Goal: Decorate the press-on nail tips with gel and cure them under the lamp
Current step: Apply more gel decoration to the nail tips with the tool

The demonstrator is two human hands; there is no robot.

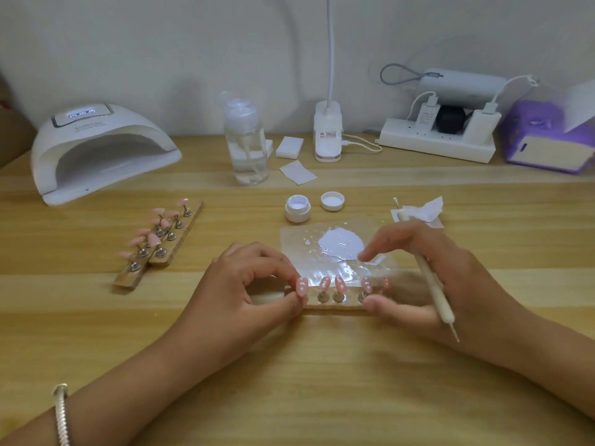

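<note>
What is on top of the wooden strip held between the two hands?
Pink nail tips with white dots on metal stands: four clear, a fifth blurred. The left hand and the right hand, which holds a dotting tool, cover the ends of the wooden strip, hiding them.

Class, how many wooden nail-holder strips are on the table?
3. The near-left strip and far-left strip lie side by side; the front strip is between the left hand and right hand, which grips a dotting pen.
</note>
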